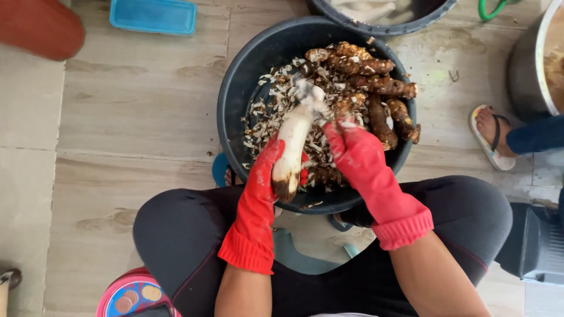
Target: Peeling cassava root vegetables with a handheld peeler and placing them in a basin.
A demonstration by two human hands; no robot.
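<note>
**Root half peeled, over the tub**

The root [294, 144] is long and pale; most of its skin is off, and only the near end is dark and unpeeled. It is held slanted above the near part of the dark tub [235, 100], its far end over the peelings [270, 108].

The left hand [271, 161], in a red glove, is closed around the lower part of the root, near the dark end. The right hand [352, 149], also in a red glove, is closed just beside the upper part of the root. It seems to hold a small tool, but the tool is blurred and I cannot tell what it is.

I judge the step in hand to be the peeling of this one root, and it is nearly finished. The next move, I think, calls for turning the root so that the dark end comes to the right hand, with a firm grip, because a wet root may slip.

In the far right of the tub lie the unpeeled roots [376, 88], brown and knobby, touching each other. The tub stands on the tiled floor [129, 117], between the person's knees. Further away there are a blue tray [154, 15], a second tub [382, 17] and, at the right, another person's foot in a sandal [490, 135].
</note>
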